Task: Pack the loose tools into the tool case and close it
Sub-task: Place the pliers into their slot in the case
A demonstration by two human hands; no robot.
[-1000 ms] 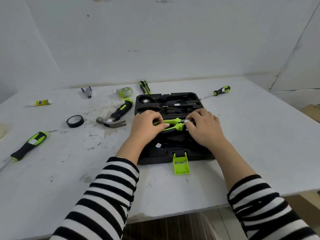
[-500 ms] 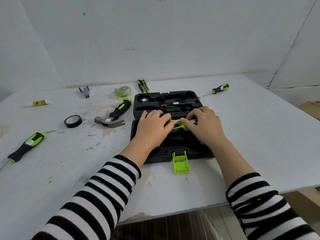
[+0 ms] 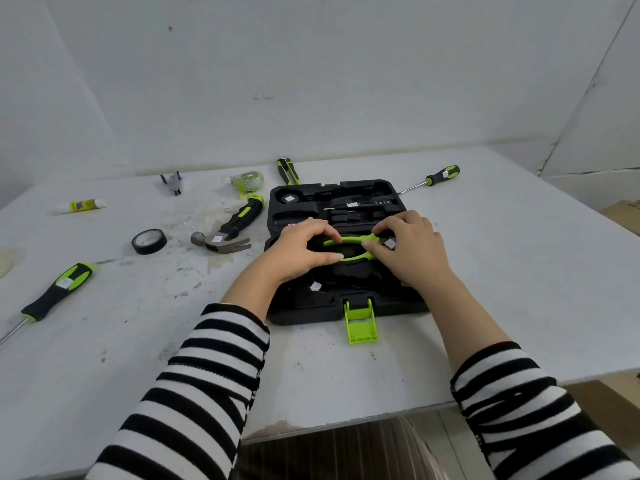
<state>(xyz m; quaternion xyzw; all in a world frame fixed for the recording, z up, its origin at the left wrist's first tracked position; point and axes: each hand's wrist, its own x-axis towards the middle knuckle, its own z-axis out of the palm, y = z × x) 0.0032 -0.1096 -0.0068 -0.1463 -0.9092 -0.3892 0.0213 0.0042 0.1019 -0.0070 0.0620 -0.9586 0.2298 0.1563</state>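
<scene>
Both green handles of the pliers (image 3: 349, 240) are gripped at their ends by the left hand (image 3: 298, 252), with fingers curled over the upper handle and the thumb laid against the lower one. The pivot end is pinched by the right hand (image 3: 414, 252). The pliers are held at the middle of the open tool case (image 3: 346, 188), whose green latch (image 3: 360, 323) is folded out at six o'clock. Around the case, a hammer (image 3: 227, 233) is seen at nine o'clock, a utility knife (image 3: 288, 170) at eleven, a screwdriver (image 3: 443, 174) at one, and a second screwdriver (image 3: 57, 292) farther out at eight, all lying on the counter (image 3: 502, 271).
</scene>
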